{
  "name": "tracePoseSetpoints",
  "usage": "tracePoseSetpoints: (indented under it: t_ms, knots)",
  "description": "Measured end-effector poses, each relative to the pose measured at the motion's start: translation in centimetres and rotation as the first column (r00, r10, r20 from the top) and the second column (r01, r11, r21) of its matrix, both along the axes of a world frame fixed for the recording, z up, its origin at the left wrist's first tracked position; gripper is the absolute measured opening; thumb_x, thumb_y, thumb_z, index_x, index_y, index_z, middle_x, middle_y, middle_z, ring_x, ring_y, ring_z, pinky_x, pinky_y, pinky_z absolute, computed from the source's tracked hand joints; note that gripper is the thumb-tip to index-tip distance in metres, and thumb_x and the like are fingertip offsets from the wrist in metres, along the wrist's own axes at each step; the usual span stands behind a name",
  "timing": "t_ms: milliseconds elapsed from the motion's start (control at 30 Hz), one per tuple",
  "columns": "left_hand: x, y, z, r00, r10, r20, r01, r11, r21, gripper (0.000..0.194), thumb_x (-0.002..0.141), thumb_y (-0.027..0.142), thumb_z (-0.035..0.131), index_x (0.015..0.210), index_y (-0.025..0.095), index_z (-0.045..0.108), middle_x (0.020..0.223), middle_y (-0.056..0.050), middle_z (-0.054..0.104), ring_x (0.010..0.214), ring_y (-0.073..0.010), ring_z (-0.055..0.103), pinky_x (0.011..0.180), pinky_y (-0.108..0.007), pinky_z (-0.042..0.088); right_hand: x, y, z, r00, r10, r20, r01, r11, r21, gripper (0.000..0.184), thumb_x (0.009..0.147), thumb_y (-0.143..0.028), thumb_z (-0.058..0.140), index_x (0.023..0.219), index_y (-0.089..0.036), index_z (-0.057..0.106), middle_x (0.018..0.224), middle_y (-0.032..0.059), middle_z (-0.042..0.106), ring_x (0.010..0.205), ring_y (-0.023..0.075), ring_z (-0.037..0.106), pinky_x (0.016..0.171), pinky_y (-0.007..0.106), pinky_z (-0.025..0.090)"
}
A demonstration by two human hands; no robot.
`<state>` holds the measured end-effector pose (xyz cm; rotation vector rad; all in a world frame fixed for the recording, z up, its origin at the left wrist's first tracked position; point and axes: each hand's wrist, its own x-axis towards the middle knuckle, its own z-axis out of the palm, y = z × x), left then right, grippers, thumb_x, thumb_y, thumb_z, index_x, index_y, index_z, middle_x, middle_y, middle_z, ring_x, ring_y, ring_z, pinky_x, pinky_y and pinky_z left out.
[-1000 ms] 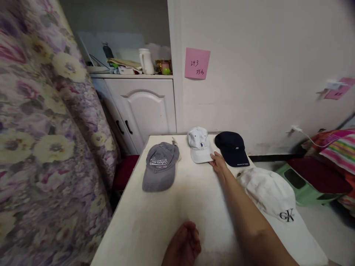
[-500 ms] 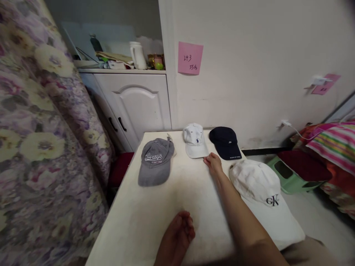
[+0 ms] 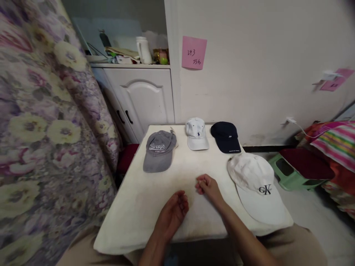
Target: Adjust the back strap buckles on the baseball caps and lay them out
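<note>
Both hands (image 3: 190, 195) near the gray cap (image 3: 160, 151) (its strap partly hidden).

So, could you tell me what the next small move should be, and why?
I would probably bring the right hand to the white CK cap and nudge it inward: it lies at the right edge of the table and seems to reach past it, and the right hand looks empty and is nearer than the left hand.

The person wears plain beige-brown trousers (image 3: 294, 244), their soft, creased cloth showing beyond both near corners of the table (image 3: 133, 221). The forearms are bare, as are the left hand (image 3: 172, 214) and right hand (image 3: 208, 188).
</note>
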<state>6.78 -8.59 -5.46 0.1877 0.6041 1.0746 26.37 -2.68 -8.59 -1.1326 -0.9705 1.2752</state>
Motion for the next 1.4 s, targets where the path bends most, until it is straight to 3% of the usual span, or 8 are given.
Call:
tracePoseSetpoints:
  t_ms: [133,267,367,633,867,1033,1200,1400]
  knots:
    - [-1.7,2.2,0.8,0.972,0.22,-0.077,-0.222,0.975,-0.015,0.024,0.09,0.001,0.049,0.102,0.008,0.068,0.089,-0.015,0.076,0.083,-0.0205,0.074,0.078,-0.031,0.061,-0.6,-1.2,-0.2,0.993,-0.004,0.119,-0.003,0.998,0.056,0.013,0.076,-0.027,0.066,0.086,-0.019,0.067,0.066,-0.0022,0.067,0.048,0.0109,0.059,0.046,0.021,0.043]
    - [-4.2,5.2,1.2,0.885,0.457,-0.086,-0.456,0.889,0.029,0.031,0.089,0.0,0.046,0.111,0.011,0.065,0.098,-0.014,0.075,0.096,-0.0192,0.072,0.086,-0.03,0.059,-0.5,-0.8,-0.3,0.985,0.007,0.173,-0.02,0.997,0.072,0.014,0.078,-0.028,0.062,0.088,-0.019,0.066,0.068,-0.0013,0.067,0.05,0.0121,0.059,0.047,0.022,0.044]
    - [-5.6,6.9,1.2,0.83,0.55,-0.094,-0.549,0.835,0.04,0.033,0.09,0.0,0.043,0.112,0.013,0.064,0.101,-0.013,0.073,0.097,-0.0173,0.072,0.086,-0.029,0.059,-0.4,-0.8,-0.5,0.984,0.018,0.178,-0.032,0.997,0.077,0.015,0.079,-0.029,0.06,0.09,-0.019,0.065,0.07,-0.0007,0.067,0.051,0.0124,0.06,0.047,0.022,0.045]
    - [-7.0,8.5,1.2,0.826,0.551,-0.114,-0.55,0.834,0.045,0.027,0.092,0.001,0.041,0.097,0.011,0.065,0.09,-0.012,0.073,0.088,-0.018,0.072,0.079,-0.03,0.061,-0.4,-0.7,-0.5,0.99,0.013,0.137,-0.024,0.997,0.077,0.015,0.08,-0.029,0.06,0.09,-0.018,0.063,0.07,-0.0012,0.065,0.051,0.0114,0.058,0.047,0.022,0.044]
    - [-7.0,10.1,2.3,0.829,0.552,-0.093,-0.547,0.834,0.068,0.025,0.093,0.002,0.041,0.087,0.012,0.062,0.087,-0.01,0.072,0.083,-0.0171,0.071,0.08,-0.032,0.061,-0.6,-0.6,-0.8,0.996,0.02,0.093,-0.026,0.998,0.062,0.016,0.079,-0.031,0.063,0.09,-0.018,0.063,0.07,-0.0011,0.066,0.05,0.0111,0.058,0.046,0.022,0.043]
    - [-7.2,12.0,4.2,0.861,0.504,-0.074,-0.497,0.863,0.089,0.019,0.095,0.01,0.044,0.09,0.014,0.061,0.08,-0.008,0.07,0.071,-0.0165,0.069,0.063,-0.027,0.059,-0.6,-0.6,-0.7,0.997,0.021,0.075,-0.025,0.998,0.06,0.017,0.08,-0.032,0.063,0.089,-0.018,0.063,0.069,-0.0007,0.066,0.049,0.0107,0.058,0.046,0.021,0.043]
    - [-7.7,15.0,6.6,0.885,0.46,-0.073,-0.451,0.885,0.12,0.012,0.094,0.016,0.048,0.09,0.015,0.059,0.068,-0.004,0.067,0.055,-0.0156,0.064,0.046,-0.022,0.048,-0.7,-0.6,-0.7,0.998,0.018,0.053,-0.021,0.998,0.065,0.017,0.08,-0.033,0.063,0.088,-0.019,0.063,0.07,0.0002,0.066,0.05,0.0117,0.058,0.046,0.023,0.044]
    - [-8.2,18.0,9.9,0.862,0.507,-0.006,-0.497,0.846,0.195,0.016,0.092,0.008,0.044,0.087,0.015,0.058,0.066,-0.001,0.069,0.052,-0.0127,0.064,0.05,-0.021,0.05,-0.9,-0.6,-0.5,0.999,0.019,0.039,-0.022,0.997,0.069,0.015,0.079,-0.031,0.063,0.086,-0.018,0.063,0.067,-0.0007,0.065,0.048,0.0108,0.057,0.045,0.022,0.042]
